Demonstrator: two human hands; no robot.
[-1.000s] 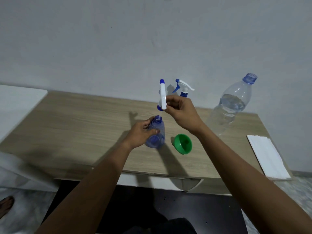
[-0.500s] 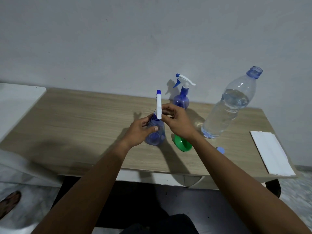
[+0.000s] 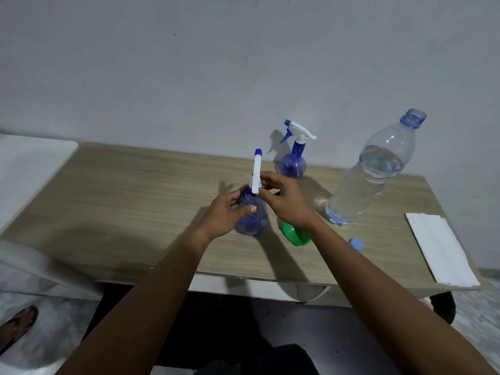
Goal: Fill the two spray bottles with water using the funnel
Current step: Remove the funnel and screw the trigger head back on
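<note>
A small blue spray bottle (image 3: pixel 251 220) stands mid-table, gripped around its body by my left hand (image 3: pixel 226 212). My right hand (image 3: pixel 284 198) holds its white spray head (image 3: pixel 256 171) at the neck; the head sits on the bottle's mouth with the blue nozzle pointing away. A second blue spray bottle (image 3: pixel 293 161) with its white trigger head on stands near the wall. The green funnel (image 3: pixel 293 235) lies on its side under my right wrist, partly hidden. A large clear water bottle (image 3: pixel 370 171), uncapped and partly full, stands to the right.
The wooden table (image 3: pixel 135 198) backs onto a grey wall. A blue bottle cap (image 3: pixel 355 243) lies near the front right. White folded paper (image 3: pixel 441 250) rests at the right edge. A white surface (image 3: pixel 24 163) adjoins the left. A sandalled foot (image 3: pixel 16 324) shows on the floor.
My right hand brought the spray head down from mid-air onto the near bottle's neck, where it now sits. My left hand kept hold of the bottle.
</note>
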